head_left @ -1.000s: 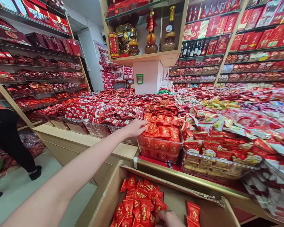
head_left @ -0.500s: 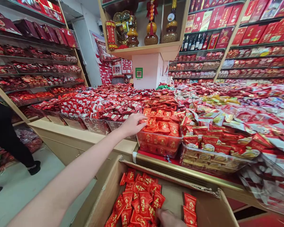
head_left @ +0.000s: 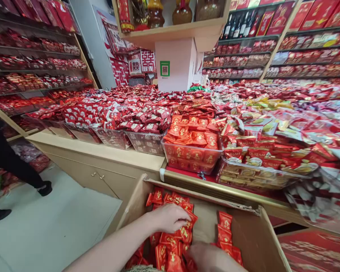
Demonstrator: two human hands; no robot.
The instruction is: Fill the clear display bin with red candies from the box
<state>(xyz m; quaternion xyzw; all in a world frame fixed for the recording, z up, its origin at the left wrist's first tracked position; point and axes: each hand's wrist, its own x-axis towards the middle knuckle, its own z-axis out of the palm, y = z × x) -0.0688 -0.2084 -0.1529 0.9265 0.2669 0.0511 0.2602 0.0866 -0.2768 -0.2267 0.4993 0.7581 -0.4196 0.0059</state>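
My left hand (head_left: 172, 218) is over the red candies (head_left: 174, 260) inside an open cardboard box (head_left: 204, 211), its fingers curled down onto the wrappers. Whether it grips one is hidden. Low in the box, my right hand (head_left: 205, 257) is blurred by motion among the candies, its fingers not clear. More red candies (head_left: 225, 226) lie along the box's right side. Just beyond the box, a clear plastic bin (head_left: 191, 156) holds neat rows of matching red candies.
Bins of maroon candies (head_left: 147, 141) stand left of the red bin, durian-labelled packets (head_left: 255, 151) right of it. A wooden cabinet (head_left: 102, 162) runs left. A person's dark-clothed leg (head_left: 14, 162) shows at far left. A display shelf (head_left: 172, 30) hangs above.
My left hand has moved from the red candy bin down into the cardboard box. My right hand stays low in the box. The view has tilted downward, and the other person's feet have shifted.
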